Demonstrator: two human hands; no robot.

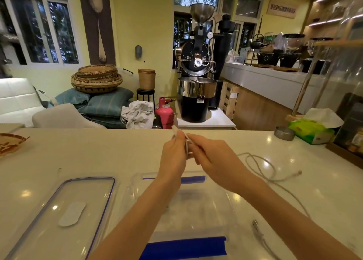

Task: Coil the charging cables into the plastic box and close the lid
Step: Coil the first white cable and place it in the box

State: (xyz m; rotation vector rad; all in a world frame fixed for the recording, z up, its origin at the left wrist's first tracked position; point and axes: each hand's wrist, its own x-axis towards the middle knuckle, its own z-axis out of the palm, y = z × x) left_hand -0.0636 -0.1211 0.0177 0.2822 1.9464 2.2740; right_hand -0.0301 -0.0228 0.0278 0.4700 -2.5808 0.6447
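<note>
My left hand (173, 153) and my right hand (212, 155) meet above the far edge of the clear plastic box (229, 206), both pinching a thin white charging cable (186, 142) whose plug end sticks up past my left fingers. The box sits open on the white counter, with blue clips at its near and far sides. Its clear lid (64, 210), edged in purple, lies flat to the left of the box. A second white cable (275, 178) sprawls loose on the counter to the right, one plug (255, 223) lying near the box.
A green tissue box (310, 131) and a small metal ashtray (283, 133) stand at the counter's far right. A woven basket (9, 144) pokes in at the left edge. Beyond the counter are a coffee roaster, a pink gas cylinder and chairs.
</note>
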